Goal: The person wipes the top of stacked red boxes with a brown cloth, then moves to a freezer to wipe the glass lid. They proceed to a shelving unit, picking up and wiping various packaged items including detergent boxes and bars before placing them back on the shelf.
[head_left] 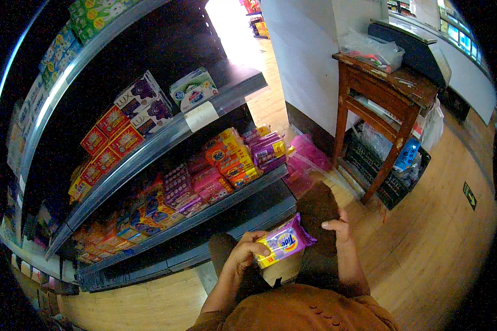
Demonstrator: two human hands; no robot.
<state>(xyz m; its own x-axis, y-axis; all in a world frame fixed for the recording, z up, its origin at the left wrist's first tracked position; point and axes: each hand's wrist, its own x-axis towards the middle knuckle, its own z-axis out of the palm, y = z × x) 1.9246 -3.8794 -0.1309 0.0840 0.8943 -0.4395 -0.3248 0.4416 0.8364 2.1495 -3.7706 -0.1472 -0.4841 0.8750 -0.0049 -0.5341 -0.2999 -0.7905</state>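
Observation:
My left hand [247, 249] is closed around one end of a laundry soap pack [284, 243], with the thumb lying across its front. The pack is yellow and purple, with a crimped purple wrapper end pointing right. It is held tilted above my lap, between my knees. My right hand [339, 226] is by my right knee, a little right of the pack and apart from it. Its thumb points left, away from the fingers, and nothing shows in it. On the lower shelf ahead, orange soap packs [229, 157] and purple soap packs [268, 150] are stacked.
A dark metal shelf unit [234, 199] fills the left, carrying several rows of packaged soap and red boxes [112, 146] higher up. Pink plastic wrapping [306, 160] lies past the shelf's end. To the right stand a worn wooden table [370, 74] and a black crate [395, 185] on the wooden floor.

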